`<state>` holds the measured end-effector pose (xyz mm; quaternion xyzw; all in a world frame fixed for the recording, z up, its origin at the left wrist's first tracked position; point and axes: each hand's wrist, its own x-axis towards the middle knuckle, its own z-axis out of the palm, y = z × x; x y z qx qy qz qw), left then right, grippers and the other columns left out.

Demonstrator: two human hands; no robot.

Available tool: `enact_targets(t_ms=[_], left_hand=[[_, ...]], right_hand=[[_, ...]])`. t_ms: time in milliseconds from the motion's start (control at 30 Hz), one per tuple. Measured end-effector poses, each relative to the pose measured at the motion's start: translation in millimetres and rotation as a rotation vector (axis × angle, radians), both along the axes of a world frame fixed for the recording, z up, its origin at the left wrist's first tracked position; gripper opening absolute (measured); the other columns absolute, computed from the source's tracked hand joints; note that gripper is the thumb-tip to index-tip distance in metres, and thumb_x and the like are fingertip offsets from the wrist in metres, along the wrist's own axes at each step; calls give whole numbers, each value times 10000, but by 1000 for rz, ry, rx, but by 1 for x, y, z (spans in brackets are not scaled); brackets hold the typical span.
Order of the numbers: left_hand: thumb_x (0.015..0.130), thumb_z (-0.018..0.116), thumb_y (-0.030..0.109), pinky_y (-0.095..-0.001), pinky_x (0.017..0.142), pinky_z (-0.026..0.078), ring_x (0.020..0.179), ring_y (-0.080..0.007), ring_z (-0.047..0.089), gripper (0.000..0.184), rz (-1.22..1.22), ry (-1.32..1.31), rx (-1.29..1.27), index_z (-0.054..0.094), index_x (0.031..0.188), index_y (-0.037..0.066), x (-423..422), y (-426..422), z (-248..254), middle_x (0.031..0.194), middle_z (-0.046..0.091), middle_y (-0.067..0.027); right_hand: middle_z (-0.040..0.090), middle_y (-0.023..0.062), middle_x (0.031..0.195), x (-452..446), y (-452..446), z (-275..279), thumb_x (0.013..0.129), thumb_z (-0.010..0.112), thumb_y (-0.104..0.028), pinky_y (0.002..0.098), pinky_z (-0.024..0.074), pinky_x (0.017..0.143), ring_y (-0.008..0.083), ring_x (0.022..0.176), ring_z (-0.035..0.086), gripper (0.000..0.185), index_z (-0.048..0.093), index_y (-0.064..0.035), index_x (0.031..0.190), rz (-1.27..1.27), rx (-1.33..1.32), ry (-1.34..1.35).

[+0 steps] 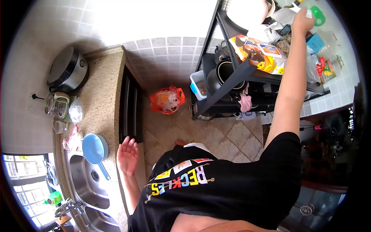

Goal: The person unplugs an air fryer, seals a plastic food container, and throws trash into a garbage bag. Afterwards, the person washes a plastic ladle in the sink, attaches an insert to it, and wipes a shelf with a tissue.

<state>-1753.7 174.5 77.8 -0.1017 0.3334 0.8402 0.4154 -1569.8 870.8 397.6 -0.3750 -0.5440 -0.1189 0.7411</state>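
Note:
My left hand [127, 155] is raised beside the counter edge near the sink, palm showing, fingers apart and holding nothing. At the upper right, my right arm stretches over a black rack [232, 80], and my right hand [303, 22] is closed at its top shelf. Something small and white shows at its fingers, too hidden to name. Right next to that hand is a green round item [318, 16]. Around it on the shelf lie white plastic bags [266, 33], a dark phone-like device [285, 30], a blue packet [315, 42] and an orange-and-yellow food package [257, 54].
A rice cooker [67, 69], glass jars and a blue ladle [94, 149] are on the stone counter [101, 92] beside the steel sink [87, 181]. A red plastic bag [167, 100] sits on the tiled floor. Dark pots [225, 73] stand on the rack's lower shelf.

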Motion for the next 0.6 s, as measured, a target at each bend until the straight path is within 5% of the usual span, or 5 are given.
enact_targets(t_ms=[200, 233, 333, 500, 600], left_hand=[[933, 380, 347, -317, 924, 389, 1057, -199, 520, 446, -201, 150, 52, 419, 1282, 72, -13, 60, 35, 1156, 551, -92], [933, 382, 340, -317, 925, 388, 1062, -200, 518, 445, -228, 185, 48, 418, 1281, 66, -13, 67, 45, 1157, 551, -95], [939, 353, 345, -314, 923, 381, 1022, -191, 541, 434, -269, 292, -3, 463, 1235, 47, -11, 83, 71, 1122, 576, -102], [918, 371, 365, -415, 1000, 321, 1165, -253, 429, 505, 109, 284, -114, 327, 1301, 38, 18, 27, 18, 1304, 402, -142], [916, 356, 380, -440, 1021, 289, 1187, -275, 404, 524, 47, 109, 68, 302, 1307, 37, 28, 12, 37, 1323, 367, -158]], right_hand=[[520, 217, 905, -50, -239, -3, 876, 522, -197, 357, 426, 668, 255, 798, 533, 395, 386, 114, 1077, 1104, -101, -202], [586, 57, 881, -62, -284, -19, 845, 493, -63, 212, 456, 682, 103, 779, 566, 200, 535, 32, 1017, 1416, -294, -170], [573, 146, 987, -93, -378, -90, 715, 664, -68, 342, 445, 745, 248, 880, 571, 235, 554, -3, 912, 1554, 176, -823], [485, 75, 1147, -146, -552, -260, 779, 558, -167, 499, 180, 1011, 254, 1122, 431, 198, 582, -107, 967, 1884, 50, -858], [593, 102, 853, -159, -587, -278, 768, 524, -147, 448, 385, 796, 296, 852, 553, 94, 556, -80, 827, 2112, -144, -783]])
